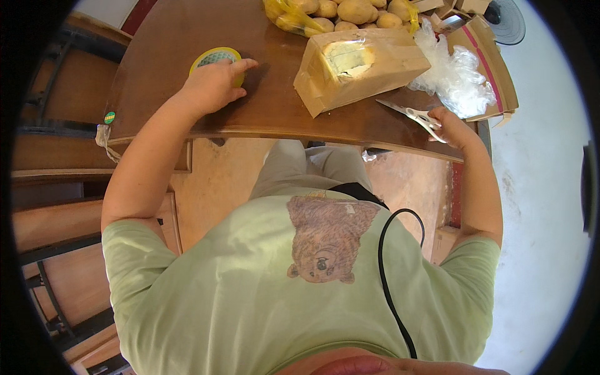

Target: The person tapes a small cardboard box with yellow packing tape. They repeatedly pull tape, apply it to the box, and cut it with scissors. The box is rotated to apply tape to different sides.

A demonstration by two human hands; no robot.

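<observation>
My left hand [213,86] rests over a roll of tape [216,55] with a yellow rim, at the left of the wooden table [159,61]. Its index finger points right and the thumb is apart; whether it grips the roll is hard to tell. My right hand [451,127], near the table's front right edge, has its fingers on the white handles of a pair of scissors [412,114], whose blades point left toward a box. That cardboard box [375,84], wrapped in clear tape, stands between my hands, with a torn opening showing pale material.
Potatoes [355,11] in a yellow bag lie behind the box. Crumpled clear plastic [452,70] and an opened cardboard piece [506,89] are at the right. A fan [508,21] is at the back right. Wooden chairs [70,84] stand at the left.
</observation>
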